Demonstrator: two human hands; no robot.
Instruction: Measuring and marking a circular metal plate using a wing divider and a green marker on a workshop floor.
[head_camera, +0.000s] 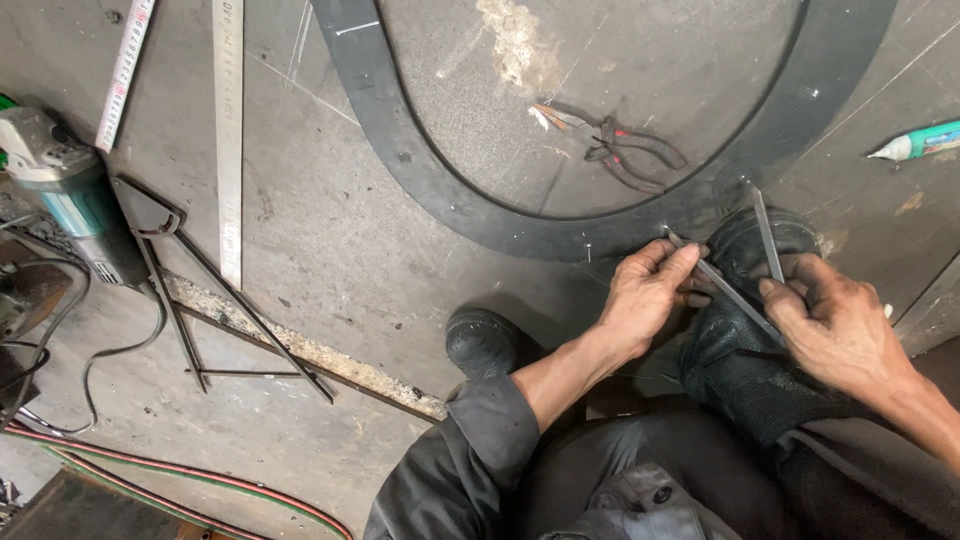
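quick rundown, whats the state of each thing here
left hand: pinching one leg of the divider
right hand: gripping the other leg
divider: legs spread open, one tip on the black ring
black ring: flat on the floor
pliers: lying inside the ring, handles apart
grinder: lying on its side, untouched
steel ruler: flat on the floor

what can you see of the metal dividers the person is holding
The dividers are a thin two-legged tool of dull grey metal, legs spread in a narrow V. One leg runs from the left hand down-right to the right hand; the other rises from the right hand. Both hands pinch it above a black boot, beside the curved black steel ring on the floor.
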